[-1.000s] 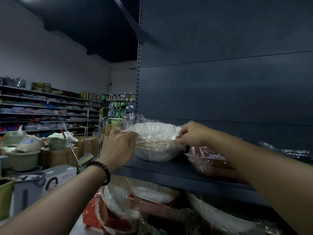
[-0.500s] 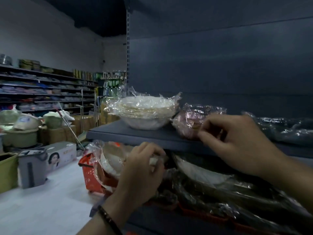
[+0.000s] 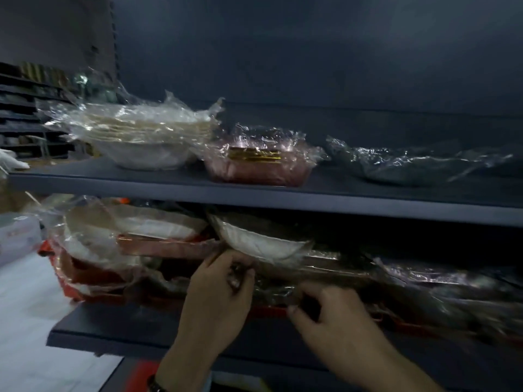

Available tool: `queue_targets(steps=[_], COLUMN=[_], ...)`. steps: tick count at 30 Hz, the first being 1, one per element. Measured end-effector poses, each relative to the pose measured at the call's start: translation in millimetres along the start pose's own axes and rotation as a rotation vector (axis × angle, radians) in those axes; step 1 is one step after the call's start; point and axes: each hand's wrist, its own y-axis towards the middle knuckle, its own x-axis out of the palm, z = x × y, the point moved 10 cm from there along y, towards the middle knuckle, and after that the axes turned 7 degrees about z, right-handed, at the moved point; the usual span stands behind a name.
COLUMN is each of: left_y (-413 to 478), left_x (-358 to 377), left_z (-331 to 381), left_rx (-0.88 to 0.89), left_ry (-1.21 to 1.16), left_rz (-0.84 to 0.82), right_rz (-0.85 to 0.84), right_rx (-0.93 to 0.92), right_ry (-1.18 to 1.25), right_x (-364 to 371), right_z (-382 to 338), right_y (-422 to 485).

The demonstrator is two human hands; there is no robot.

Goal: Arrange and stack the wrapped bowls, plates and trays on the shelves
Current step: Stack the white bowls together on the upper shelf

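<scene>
As the wrapped plates (image 3: pixel 263 243) are fragile and slippery, rims should be held; their film (image 3: pixel 276 290) is pinched by left grip (image 3: pixel 218 301) and right grip (image 3: pixel 334 321).

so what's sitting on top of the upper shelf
A wrapped stack of white bowls, a wrapped pink tray and a dark wrapped bundle. What's inside the dark one is covered.

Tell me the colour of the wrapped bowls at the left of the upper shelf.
The wrapped bowls are white; head view.
</scene>
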Motion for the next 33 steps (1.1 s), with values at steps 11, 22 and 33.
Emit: queue_targets(steps=[11,22,33], left_y=[4,-7,-5], left_x=[38,70,58], left_z=[-47,-62,-67], left_rx=[-0.175,-0.235,-0.337], left_ry=[-0.117,-0.207,-0.455], left_rz=[-0.003,-0.052,0.01], right_rz=[0.147,0.204,0.428], right_rx=[0.136,0.116,0.066], right_ry=[-0.053,-0.037,0.148], right_x=[9,34,19], right_z=[-4,28,35], right_y=[57,101,84])
